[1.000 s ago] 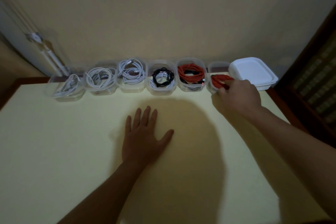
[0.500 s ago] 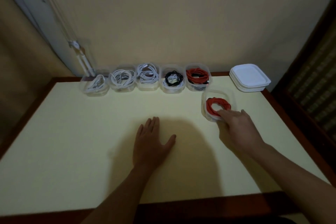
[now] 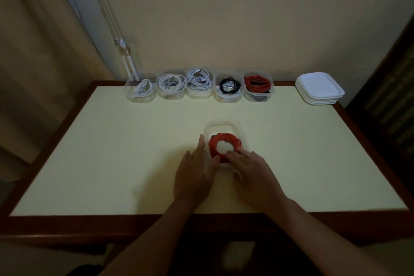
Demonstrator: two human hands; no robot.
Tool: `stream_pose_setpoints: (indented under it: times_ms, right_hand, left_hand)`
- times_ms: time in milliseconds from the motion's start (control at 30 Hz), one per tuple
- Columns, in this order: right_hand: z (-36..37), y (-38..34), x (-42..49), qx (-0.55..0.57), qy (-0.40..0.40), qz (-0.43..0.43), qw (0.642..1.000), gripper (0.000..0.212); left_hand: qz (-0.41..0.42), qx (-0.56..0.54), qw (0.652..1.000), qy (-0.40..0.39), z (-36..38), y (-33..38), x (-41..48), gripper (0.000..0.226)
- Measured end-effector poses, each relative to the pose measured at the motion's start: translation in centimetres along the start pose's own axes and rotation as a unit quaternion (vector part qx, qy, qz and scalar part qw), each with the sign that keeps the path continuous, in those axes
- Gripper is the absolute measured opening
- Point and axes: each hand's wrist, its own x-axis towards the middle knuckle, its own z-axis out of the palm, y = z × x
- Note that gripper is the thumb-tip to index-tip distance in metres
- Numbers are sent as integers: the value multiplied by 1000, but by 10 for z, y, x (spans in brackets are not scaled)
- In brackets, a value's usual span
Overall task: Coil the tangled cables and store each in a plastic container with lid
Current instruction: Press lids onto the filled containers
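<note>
Five clear containers [image 3: 229,94] are lined up along the far edge of the table [image 3: 112,152], each holding coiled cable, with a stack of white lids [image 3: 319,87] well apart at the right. A sixth container [image 3: 220,129] is set nearer, holding a red cable coil [image 3: 224,142]. It is flanked by the left hand [image 3: 195,177], fingers spread flat, while the coil is touched by the loosely open right hand [image 3: 253,172].

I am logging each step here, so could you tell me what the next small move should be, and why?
Probably fetch a lid from the white stack: the red cable lies coiled in the uncovered container, framed by the left hand and right hand.
</note>
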Motion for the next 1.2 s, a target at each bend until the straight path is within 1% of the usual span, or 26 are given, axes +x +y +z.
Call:
stream_pose_setpoints:
  times_ms: [100,267,333,400,433,500,567,633,700,800,833,900,967,1033,1100,1200]
  right_hand:
    - [8,-8,0,-6,-1,-10,1000,53]
    - [13,-3,-1,-11,5,-18,1000,52]
    - [11,0,-1,16,19,-16,1000,52]
    - [6,5,-3,69,49,4,996,51]
    - [3,9,-4,75,62,10,995,50]
    - [-5,22,-3,44,78,17,996,49]
    - [-12,42,1,19,97,47,994,45]
    - [-20,70,8,8,102,104,989,44]
    - [-30,104,20,-16,94,177,980,48]
    - [-46,158,39,-70,64,294,951,52]
    - [-50,176,47,-97,61,315,942,50]
    - [-60,207,61,-170,63,328,927,45]
    - [-70,233,70,-234,36,337,911,45]
    - [-80,253,76,-254,-10,348,902,48]
    - [-86,266,82,-277,-39,345,896,44]
    - [-85,275,90,-300,-36,331,894,36]
  left_hand:
    - [3,-6,1000,17,-4,3,1,73]
    - [12,9,1000,10,-2,1,5,86]
    - [30,7,1000,2,0,-3,8,94]
    - [46,16,999,-11,2,-7,13,104]
    - [51,20,998,-14,3,-8,16,108]
    - [57,26,998,-11,5,-7,22,111]
    - [61,33,998,-10,6,-5,28,113]
    - [61,37,997,-12,9,-5,33,113]
    - [64,39,997,-15,12,-6,40,113]
    - [70,43,997,-15,18,-5,53,114]
    - [72,45,996,-14,19,-5,56,114]
    - [77,44,996,-16,22,-4,63,115]
    - [83,42,996,-18,25,-3,70,114]
    - [89,44,995,-16,29,-1,78,113]
    - [92,46,995,-14,33,0,84,113]
    - [93,48,995,-8,37,2,89,112]
